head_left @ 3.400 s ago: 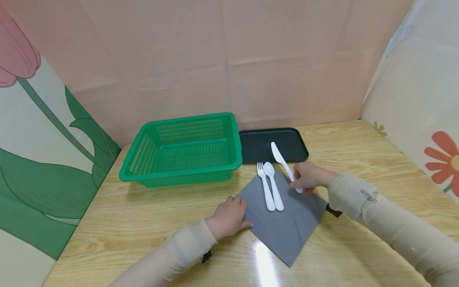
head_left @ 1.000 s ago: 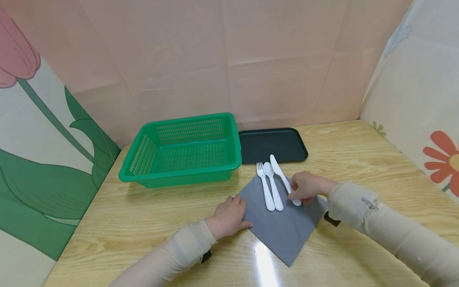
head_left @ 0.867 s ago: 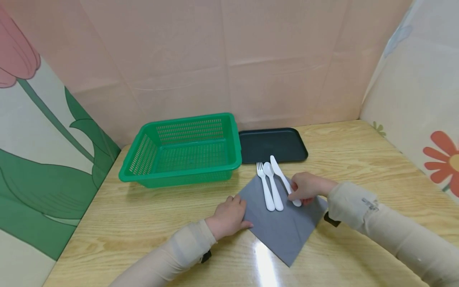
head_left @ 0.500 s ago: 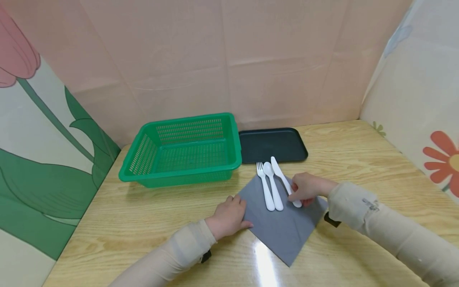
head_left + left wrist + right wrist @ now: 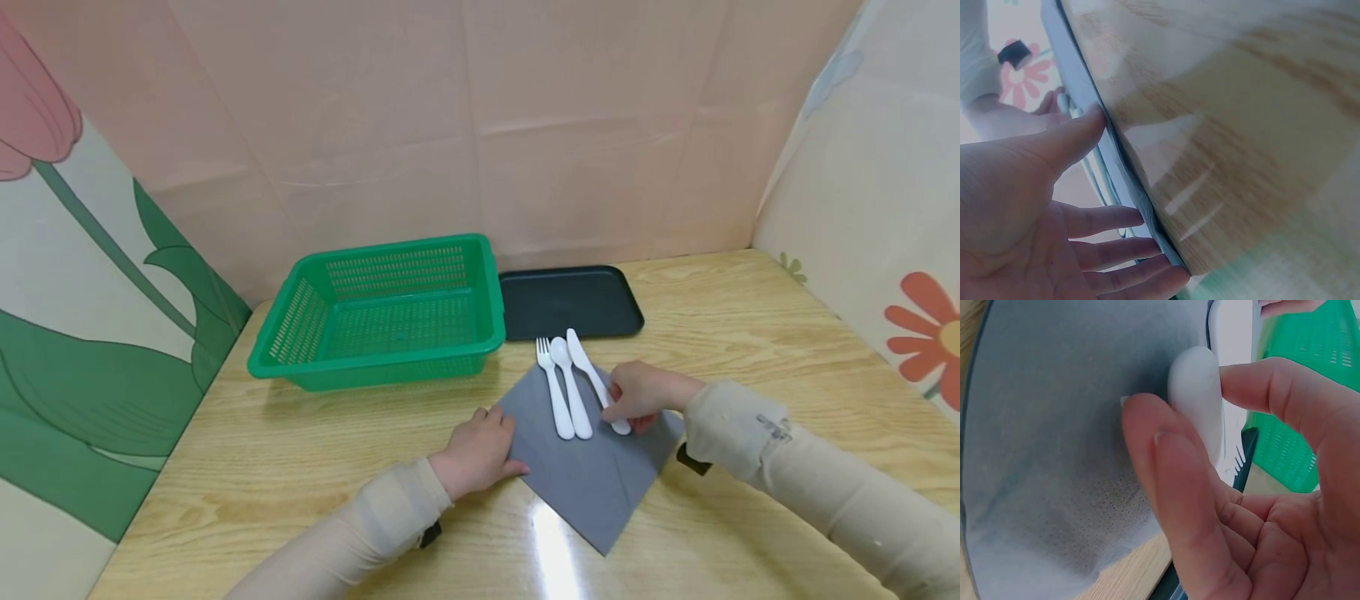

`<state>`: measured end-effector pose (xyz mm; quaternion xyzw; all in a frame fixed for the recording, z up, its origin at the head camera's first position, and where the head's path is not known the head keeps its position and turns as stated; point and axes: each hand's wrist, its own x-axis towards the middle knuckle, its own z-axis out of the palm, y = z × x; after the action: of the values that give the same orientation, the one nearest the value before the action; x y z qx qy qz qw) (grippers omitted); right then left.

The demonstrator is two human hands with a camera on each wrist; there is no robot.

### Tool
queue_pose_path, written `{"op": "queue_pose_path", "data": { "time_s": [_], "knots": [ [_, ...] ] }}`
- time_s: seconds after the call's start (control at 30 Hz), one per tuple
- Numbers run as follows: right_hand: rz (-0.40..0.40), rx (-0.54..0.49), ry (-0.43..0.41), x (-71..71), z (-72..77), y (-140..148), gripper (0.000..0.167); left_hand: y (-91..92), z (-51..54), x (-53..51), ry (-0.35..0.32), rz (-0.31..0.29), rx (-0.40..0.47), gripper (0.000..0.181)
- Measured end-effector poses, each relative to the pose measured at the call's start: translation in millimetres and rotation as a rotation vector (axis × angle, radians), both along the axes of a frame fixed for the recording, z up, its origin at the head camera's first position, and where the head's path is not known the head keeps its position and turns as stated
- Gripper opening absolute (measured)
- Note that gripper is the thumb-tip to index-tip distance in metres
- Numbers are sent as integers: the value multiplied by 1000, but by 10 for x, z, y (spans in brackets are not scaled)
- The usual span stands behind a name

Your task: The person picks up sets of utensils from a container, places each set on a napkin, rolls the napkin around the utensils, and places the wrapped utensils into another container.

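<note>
A grey napkin (image 5: 592, 492) lies turned like a diamond on the table. On it a white plastic fork (image 5: 557, 396) and a white spoon (image 5: 576, 400) lie side by side, their heads past its far corner. My right hand (image 5: 641, 392) pinches the handle of a white plastic knife (image 5: 587, 367) just right of the spoon. Close up in the right wrist view, the handle end (image 5: 1196, 394) sits between thumb and fingers. Along the napkin's left edge rests my left hand (image 5: 480, 454), thumb and fingers touching that edge, loosely extended in the left wrist view.
A green plastic basket (image 5: 375, 367) stands at the back left of the wooden table (image 5: 247, 500). Beside it, against the back wall, lies a black tray (image 5: 570, 304), close beyond the tips of the cutlery.
Over the few seconds, the right hand has brought the knife nearer to me and closer to the spoon; in the last second it barely shifts. The left hand stays in place.
</note>
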<state>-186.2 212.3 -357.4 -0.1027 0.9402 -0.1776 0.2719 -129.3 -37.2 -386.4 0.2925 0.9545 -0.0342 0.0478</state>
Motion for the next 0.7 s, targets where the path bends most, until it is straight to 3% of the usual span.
{"op": "queue_pose_path", "data": {
  "time_s": [0.7],
  "knots": [
    [-19, 4, -18, 38, -5, -1, 25, 2, -13, -12, 3, -2, -6, 55]
  ]
}}
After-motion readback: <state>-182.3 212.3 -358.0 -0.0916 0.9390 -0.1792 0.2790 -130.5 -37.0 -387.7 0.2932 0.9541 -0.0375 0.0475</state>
